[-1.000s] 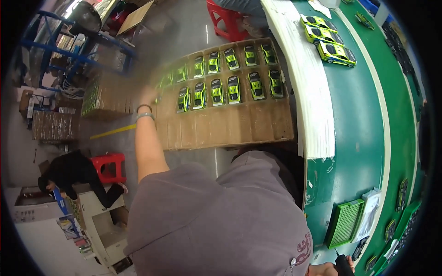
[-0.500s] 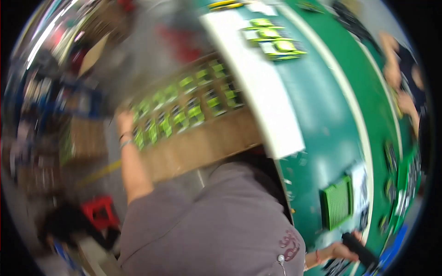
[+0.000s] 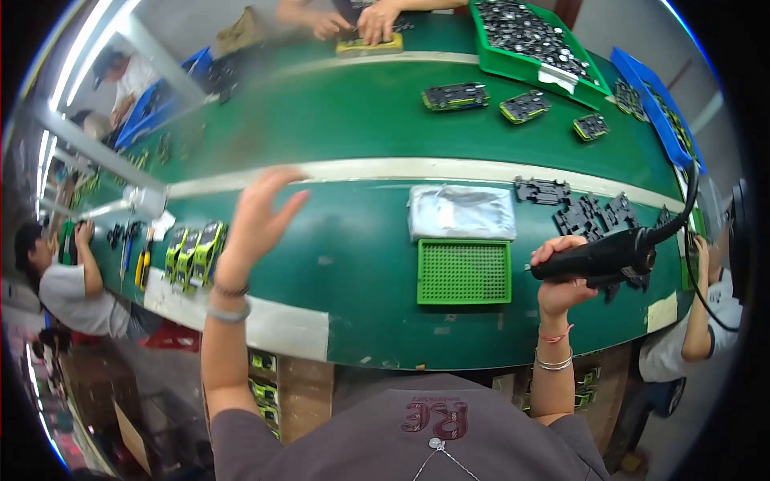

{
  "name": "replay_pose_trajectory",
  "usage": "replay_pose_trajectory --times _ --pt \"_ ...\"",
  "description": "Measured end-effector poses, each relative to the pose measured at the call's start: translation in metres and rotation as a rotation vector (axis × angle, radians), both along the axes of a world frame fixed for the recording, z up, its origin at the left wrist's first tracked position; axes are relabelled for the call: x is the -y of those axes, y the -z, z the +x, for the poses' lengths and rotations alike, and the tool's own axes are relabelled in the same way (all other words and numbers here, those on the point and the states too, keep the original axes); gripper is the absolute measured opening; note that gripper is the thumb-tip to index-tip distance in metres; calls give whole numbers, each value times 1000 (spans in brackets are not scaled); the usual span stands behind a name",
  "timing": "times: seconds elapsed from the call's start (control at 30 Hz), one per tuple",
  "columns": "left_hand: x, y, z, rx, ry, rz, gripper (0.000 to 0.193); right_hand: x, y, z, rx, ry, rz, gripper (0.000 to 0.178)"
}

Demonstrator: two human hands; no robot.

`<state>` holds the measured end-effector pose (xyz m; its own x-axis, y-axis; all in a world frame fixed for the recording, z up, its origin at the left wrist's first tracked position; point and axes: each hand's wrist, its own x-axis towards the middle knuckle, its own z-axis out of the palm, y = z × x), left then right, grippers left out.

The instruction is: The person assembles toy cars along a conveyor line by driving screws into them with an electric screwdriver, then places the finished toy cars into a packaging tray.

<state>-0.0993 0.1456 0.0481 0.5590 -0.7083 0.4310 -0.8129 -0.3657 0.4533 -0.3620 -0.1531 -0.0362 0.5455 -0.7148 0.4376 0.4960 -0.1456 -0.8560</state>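
My left hand (image 3: 263,215) is raised over the green table with its fingers apart and nothing in them. Wrapped around a black corded electric screwdriver (image 3: 597,255), my right hand (image 3: 560,280) holds it roughly level, tip to the left. Just left of that tip lies a small green grid tray (image 3: 464,274), with a clear plastic-wrapped packet (image 3: 462,213) behind it. Several black toy-car chassis (image 3: 589,216) lie beyond and beneath the screwdriver. Yellow-green car bodies (image 3: 192,255) stand in a group left of my left hand.
A green bin of small dark parts (image 3: 533,44) and upside-down cars (image 3: 455,96) occupy the far strip, where a co-worker's hands (image 3: 373,22) touch a yellow block (image 3: 369,46). Other people sit at both sides. The screwdriver's cord (image 3: 691,200) hangs at right. Boxes of car bodies (image 3: 265,393) stand below the table edge.
The view has swung from the carton of car bodies on the left to the table. My left hand has left the carton and come over the table; my right still holds the screwdriver.
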Motion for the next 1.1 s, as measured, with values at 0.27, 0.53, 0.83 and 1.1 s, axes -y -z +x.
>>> replay_pose_trajectory --times 0.27,0.53,0.83,1.1 --pt "238 62 84 112 357 42 35 -5 -3 0 -12 -30 69 90" --pt "306 90 94 46 80 239 42 -2 -1 0 -6 -42 160 90" --pt "195 36 7 87 525 -55 46 -2 -2 7 -31 8 56 96" --pt "143 45 -47 68 558 116 46 -3 4 4 -122 54 90 98"
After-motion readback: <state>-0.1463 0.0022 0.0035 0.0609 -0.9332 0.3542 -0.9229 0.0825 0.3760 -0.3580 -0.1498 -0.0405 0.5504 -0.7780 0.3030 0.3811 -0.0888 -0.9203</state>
